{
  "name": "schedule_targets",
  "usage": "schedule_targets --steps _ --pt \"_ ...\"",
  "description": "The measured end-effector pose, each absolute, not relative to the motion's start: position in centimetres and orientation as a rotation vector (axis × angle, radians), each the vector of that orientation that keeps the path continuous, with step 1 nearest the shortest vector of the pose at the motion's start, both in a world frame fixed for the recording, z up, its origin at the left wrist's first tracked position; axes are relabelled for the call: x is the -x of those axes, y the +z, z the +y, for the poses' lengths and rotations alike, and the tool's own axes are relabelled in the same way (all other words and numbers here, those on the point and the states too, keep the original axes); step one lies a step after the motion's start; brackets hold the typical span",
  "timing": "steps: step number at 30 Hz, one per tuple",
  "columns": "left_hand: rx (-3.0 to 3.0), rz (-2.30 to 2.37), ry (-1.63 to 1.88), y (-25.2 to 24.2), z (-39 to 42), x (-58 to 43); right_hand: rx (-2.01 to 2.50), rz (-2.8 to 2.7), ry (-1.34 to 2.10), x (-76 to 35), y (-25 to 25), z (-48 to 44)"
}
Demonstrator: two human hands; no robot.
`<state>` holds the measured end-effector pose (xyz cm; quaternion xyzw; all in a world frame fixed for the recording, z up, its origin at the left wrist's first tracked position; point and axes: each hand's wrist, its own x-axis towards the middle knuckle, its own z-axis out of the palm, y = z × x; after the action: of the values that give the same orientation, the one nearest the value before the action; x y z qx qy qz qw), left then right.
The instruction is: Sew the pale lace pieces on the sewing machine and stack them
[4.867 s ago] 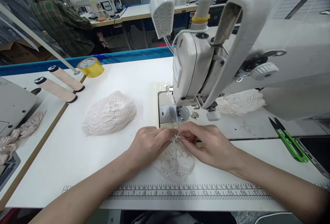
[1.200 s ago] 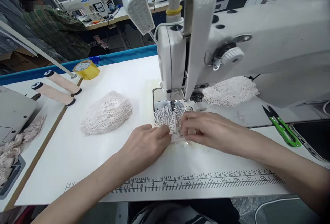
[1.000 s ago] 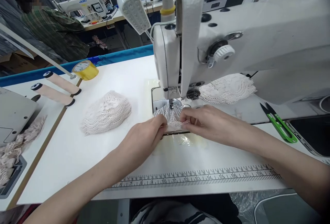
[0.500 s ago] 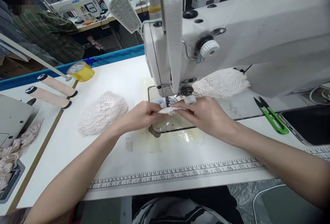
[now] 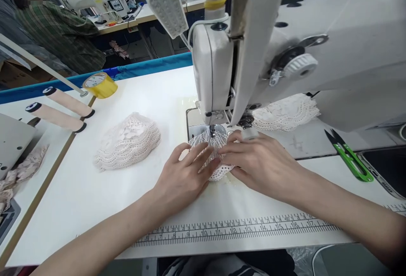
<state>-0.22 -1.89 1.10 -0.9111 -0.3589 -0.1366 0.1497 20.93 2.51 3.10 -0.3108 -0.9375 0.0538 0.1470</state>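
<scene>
A white lace piece [image 5: 218,174] lies fanned out under the presser foot [image 5: 212,130] of a white sewing machine [image 5: 212,68]. My left hand [image 5: 187,174] rests palm down at the lace's left side, its fingers spread and touching the top. From the right, my right hand [image 5: 263,161] has the lace's edge between its fingers and thumb, close beneath the machine head. Some of the lace is covered by my fingers. A stack of similar lace pieces [image 5: 130,140] sits left of my left hand, and another lace stack [image 5: 287,111] lies behind the needle area.
Green-handled thread snips [image 5: 350,159] and a dark phone [image 5: 387,166] lie on the right. Two thread cones [image 5: 57,117] and a yellow tape roll [image 5: 100,85] are at the left. A printed ruler [image 5: 234,230] runs along the front edge. A person in a plaid shirt [image 5: 60,34] is behind.
My left hand has gone from pinching the lace to lying spread on it. The lace has been lowered and fanned flat toward me. The camera view has shifted closer to the machine.
</scene>
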Motion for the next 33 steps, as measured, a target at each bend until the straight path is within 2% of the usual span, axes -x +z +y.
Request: schedule_targets --steps 18,33 --pt "2.656 -1.09 -0.469 0.0 0.1 0.8 0.914 -2.652 -0.08 -20.7 2.1 3.4" --pt "2.661 -1.194 -0.608 -0.3 1.7 0.8 0.861 -2.527 -0.404 -20.8 0.5 4.6"
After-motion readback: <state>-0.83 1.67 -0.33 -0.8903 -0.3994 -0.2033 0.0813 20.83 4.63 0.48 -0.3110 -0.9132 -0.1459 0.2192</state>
